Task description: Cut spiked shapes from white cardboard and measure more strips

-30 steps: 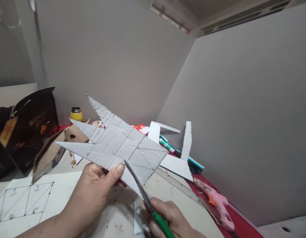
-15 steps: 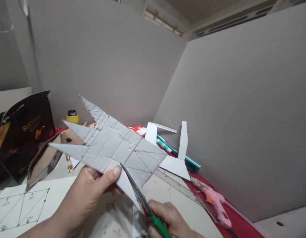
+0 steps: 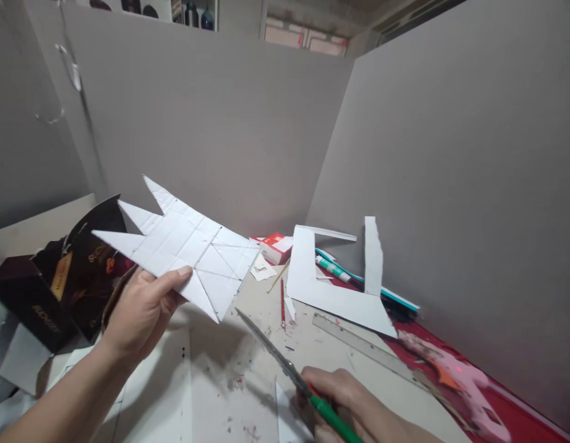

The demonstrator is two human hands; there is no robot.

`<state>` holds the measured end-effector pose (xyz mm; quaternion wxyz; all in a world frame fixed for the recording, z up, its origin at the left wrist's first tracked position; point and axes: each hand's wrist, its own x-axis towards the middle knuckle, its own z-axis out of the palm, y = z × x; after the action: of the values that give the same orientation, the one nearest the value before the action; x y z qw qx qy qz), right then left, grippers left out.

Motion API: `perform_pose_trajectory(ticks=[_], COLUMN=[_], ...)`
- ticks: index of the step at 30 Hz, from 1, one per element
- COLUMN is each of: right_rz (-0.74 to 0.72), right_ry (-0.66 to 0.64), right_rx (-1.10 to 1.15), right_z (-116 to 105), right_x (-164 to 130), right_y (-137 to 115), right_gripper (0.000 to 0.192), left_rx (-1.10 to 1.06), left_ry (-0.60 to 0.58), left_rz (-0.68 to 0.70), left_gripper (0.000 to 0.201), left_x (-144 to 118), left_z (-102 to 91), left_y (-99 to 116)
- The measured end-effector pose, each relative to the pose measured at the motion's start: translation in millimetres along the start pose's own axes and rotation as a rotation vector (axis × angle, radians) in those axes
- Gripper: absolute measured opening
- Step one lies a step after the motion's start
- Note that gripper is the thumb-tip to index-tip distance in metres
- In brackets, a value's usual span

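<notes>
My left hand (image 3: 149, 307) grips the lower edge of a white cardboard cutout (image 3: 183, 240), thumb on top and fingers underneath. Pointed spikes stick out at its far left end, and pencil lines cross its right part. In my right hand (image 3: 333, 397) is a pair of scissors (image 3: 285, 363) with green handles. Their blades look closed and point up and left, apart from the cutout. A white triangular scrap (image 3: 289, 418) lies on the table beside my right hand.
An L-shaped white card piece (image 3: 335, 304) stands behind a metal ruler (image 3: 358, 344). A pink glue gun (image 3: 469, 384) lies at the right on red cloth. A red pencil (image 3: 282, 304) is mid-table. A dark printed box (image 3: 58, 301) stands left; grey partitions (image 3: 238, 123) rise behind.
The scissors have come away from the cutout, moving down and right with my right hand. My left hand has shifted the cutout leftward. The view has turned slightly.
</notes>
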<state>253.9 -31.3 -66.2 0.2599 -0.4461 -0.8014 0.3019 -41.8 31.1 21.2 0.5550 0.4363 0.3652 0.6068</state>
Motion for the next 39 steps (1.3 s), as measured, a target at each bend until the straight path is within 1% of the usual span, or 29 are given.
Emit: perform_pose_trajectory(ticks=[2,4,5,7,9,11,13,15,17,20,23,25,27,29,32,34,36,38,39], right_rz=[-0.068,-0.091,-0.077,-0.030,-0.017,-0.017,0.084,0.201,0.238,0.215,0.198,0.183,0.181,0.188,0.177,0.158,0.114,0.108,0.102], right_ry=[0.040,0.138,0.208,0.328,0.383,0.386,0.338,0.277,0.250,0.308,0.390,0.398,0.359,0.305,0.287,0.301,0.283,0.187,0.141], right_rx=[0.138,0.396,0.540,0.775,0.895,0.957,1.005,1.044,1.055,1.017,0.999,0.998,0.993,0.961,0.876,0.830,0.840,0.831,0.780], right_z=[3.3,9.2,12.5,18.2,21.8,23.5,24.3,24.6,24.1,21.7,18.3,16.2,14.1,12.2,11.1,12.5,15.0,17.4,18.2], right_x=[3.7,7.7,9.4,12.3,14.8,17.4,19.9,21.9,23.4,24.8,25.3,25.2,24.9,24.2,22.2,20.1,18.4,17.8,18.0], right_y=[6.7,11.2,12.4,13.0,11.2,7.6,2.9,-1.8,-5.3,-7.6,-8.9,-10.4,-12.1,-12.5,-7.1,0.7,9.8,17.2,19.3], right_gripper=[0.030,0.038,0.040,0.039,0.035,0.035,0.038,0.039,0.039,0.037,0.038,0.038,0.039,0.039,0.037,0.036,0.039,0.046,0.047], left_rx=[-0.040,-0.054,-0.046,0.010,0.106,0.204,0.265,0.279,0.269,0.231,0.200,0.229,0.280,0.308,0.264,0.212,0.171,0.137,0.125], left_ry=[0.000,-0.017,-0.042,-0.126,-0.210,-0.273,-0.333,-0.381,-0.412,-0.447,-0.508,-0.481,-0.398,-0.325,-0.212,-0.118,-0.049,-0.004,0.013], left_rz=[0.031,0.030,0.009,-0.069,-0.154,-0.223,-0.285,-0.334,-0.355,-0.378,-0.507,-0.569,-0.557,-0.521,-0.438,-0.354,-0.256,-0.169,-0.139], left_gripper=[0.018,0.007,0.006,0.016,0.021,0.023,0.025,0.029,0.031,0.034,0.036,0.028,0.020,0.017,0.016,0.016,0.017,0.019,0.019], left_x=[3.8,5.4,5.1,2.1,-3.9,-11.4,-18.1,-22.3,-24.2,-25.9,-30.3,-34.5,-37.9,-39.0,-35.6,-31.1,-26.5,-22.9,-21.7], left_z=[-5.0,-6.6,-5.9,-2.2,3.3,8.7,13.4,17.7,21.4,26.0,30.9,34.6,37.7,39.0,35.8,31.4,27.1,24.0,23.0], left_y=[3.3,0.8,-2.6,-12.9,-25.4,-36.4,-43.7,-47.3,-49.1,-52.9,-59.5,-63.9,-66.9,-67.6,-63.6,-57.2,-48.2,-38.3,-33.6])
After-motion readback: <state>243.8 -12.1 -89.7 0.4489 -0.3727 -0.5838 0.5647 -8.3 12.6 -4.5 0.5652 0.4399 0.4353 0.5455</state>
